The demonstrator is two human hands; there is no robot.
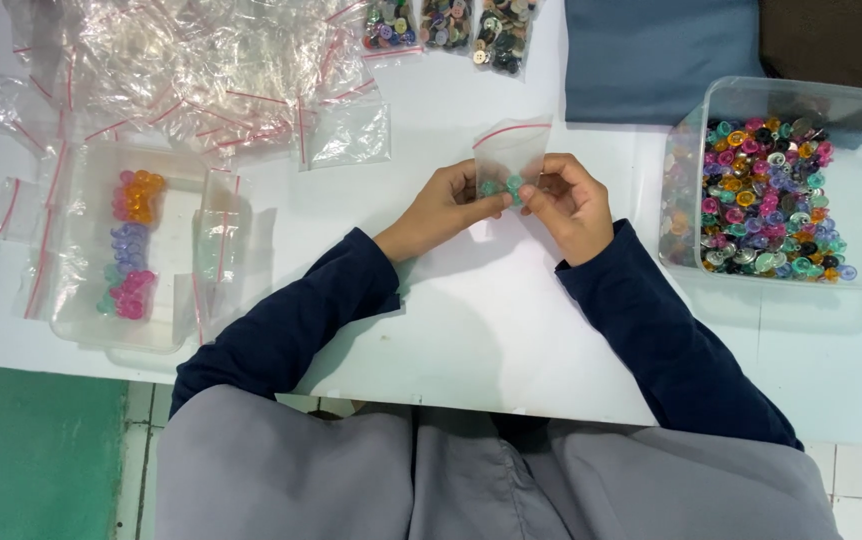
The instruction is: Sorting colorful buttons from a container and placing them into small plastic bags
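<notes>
Both hands pinch together: left hand (443,205) and right hand (573,205) grip teal buttons (502,187) at the small zip bag (511,150).

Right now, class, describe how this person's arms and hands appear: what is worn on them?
Both arms wear long dark navy sleeves, the left sleeve and right sleeve ending at the wrists with plain cuffs. The left hand and right hand are bare: no gloves, and no rings or watch that I can see.

place: small sorting and packing workshop | signs: white bench (471,320) | heap of empty zip bags (191,70) upper left | tub of mixed buttons (781,190) right
</notes>
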